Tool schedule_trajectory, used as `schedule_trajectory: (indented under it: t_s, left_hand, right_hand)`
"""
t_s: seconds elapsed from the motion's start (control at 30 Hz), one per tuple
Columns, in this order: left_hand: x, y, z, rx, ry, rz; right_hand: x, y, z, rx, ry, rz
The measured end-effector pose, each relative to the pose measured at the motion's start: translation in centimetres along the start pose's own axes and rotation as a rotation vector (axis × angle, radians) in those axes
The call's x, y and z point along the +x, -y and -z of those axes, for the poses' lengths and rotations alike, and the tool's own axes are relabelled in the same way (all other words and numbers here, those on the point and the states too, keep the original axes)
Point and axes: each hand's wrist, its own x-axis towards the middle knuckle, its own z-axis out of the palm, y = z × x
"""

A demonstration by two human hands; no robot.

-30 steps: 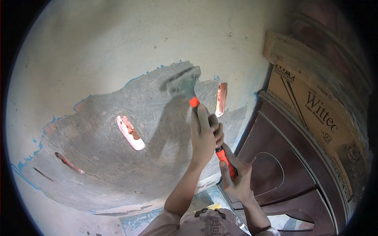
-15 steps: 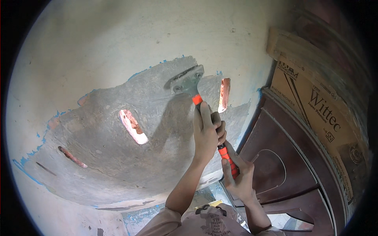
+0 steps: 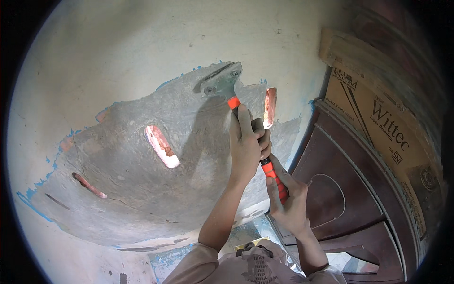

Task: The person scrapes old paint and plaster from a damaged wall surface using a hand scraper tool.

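A long-handled paint scraper (image 3: pixel 222 84) with a wide greyish head and a red-and-black handle leans against the wall. Its blade lies at the upper edge of a bare grey patch (image 3: pixel 118 156), where the pale paint (image 3: pixel 142 57) begins. My left hand (image 3: pixel 247 142) is wrapped round the upper handle, just below the red collar. Lower down, my right hand (image 3: pixel 289 199) grips the red ribbed part near the handle's end, thumb along its side. Both hands are closed on the same tool. The blade's cutting edge cannot be made out clearly.
Slots through the wall show red brick, one (image 3: pixel 162 146) left of the scraper and another (image 3: pixel 270 109) right of my left hand. Bits of blue paint edge the patch. On the right stands dark brown wooden furniture (image 3: pixel 347 170) with a cardboard box (image 3: pixel 373 113) above it.
The scraper head has slid a little upward and left along the wall, up to the patch's top edge. Both hands have moved up with it, their grip the same. The view has shifted slightly.
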Motion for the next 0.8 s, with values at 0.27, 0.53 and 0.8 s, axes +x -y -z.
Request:
schedule_trajectory:
  t_s: [0.27, 0.53, 0.8]
  left_hand:
    - [0.0, 0.1, 0.1, 0.015, -0.028, 0.013]
    - [-0.2, 0.0, -0.1, -0.011, -0.069, -0.008]
    - [-0.3, 0.2, 0.3, -0.011, -0.043, 0.011]
  right_hand:
    - [0.3, -0.4, -0.2, -0.04, 0.0, 0.023]
    - [0.4, 0.1, -0.1, -0.024, -0.019, 0.04]
    - [-0.3, 0.0, -0.4, -0.043, -0.015, 0.022]
